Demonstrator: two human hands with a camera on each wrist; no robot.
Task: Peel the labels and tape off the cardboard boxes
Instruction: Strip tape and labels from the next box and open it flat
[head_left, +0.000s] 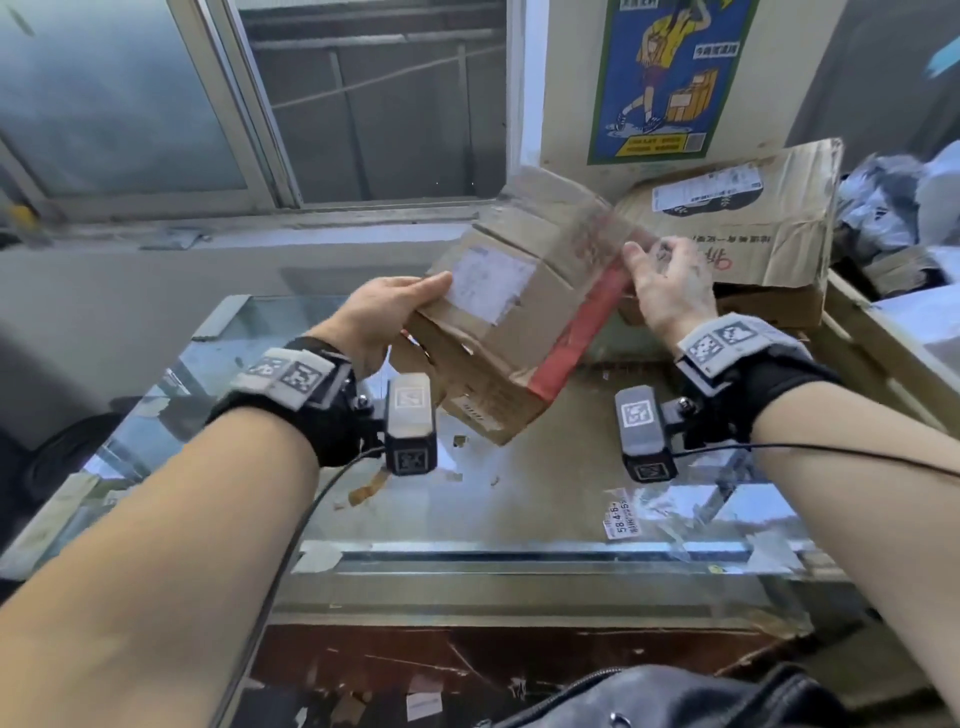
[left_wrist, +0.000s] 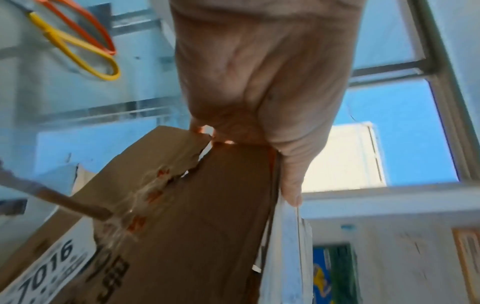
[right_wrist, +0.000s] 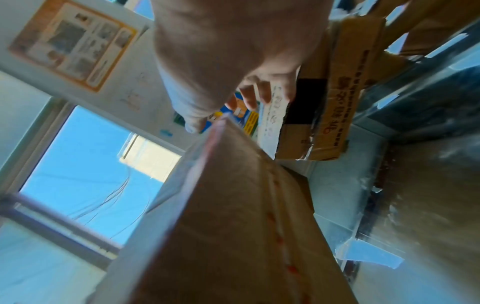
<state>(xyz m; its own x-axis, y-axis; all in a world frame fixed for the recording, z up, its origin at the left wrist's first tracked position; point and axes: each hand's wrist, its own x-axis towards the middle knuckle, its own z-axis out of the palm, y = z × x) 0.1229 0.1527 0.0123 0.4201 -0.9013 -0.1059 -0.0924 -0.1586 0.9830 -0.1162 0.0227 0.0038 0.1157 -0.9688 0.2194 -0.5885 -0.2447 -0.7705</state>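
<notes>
1. Glass counter (head_left: 519, 519) in front of the person, scraps of cardboard and a peeled sticker (head_left: 622, 519) lying on it.
2. Big crumpled box (head_left: 769, 228) sits at the back right, white label (head_left: 706, 189) on top.
3. Smaller box (head_left: 498, 332) is held tilted in the air above the counter, white label (head_left: 488, 286) on its face, red strip down one edge.
4. Left hand (head_left: 384, 317) grips the box's left side, thumb lying on top by the label.
5. Right hand (head_left: 670, 280) pinches clear tape (head_left: 597, 228) stretched off the box's top.
</notes>
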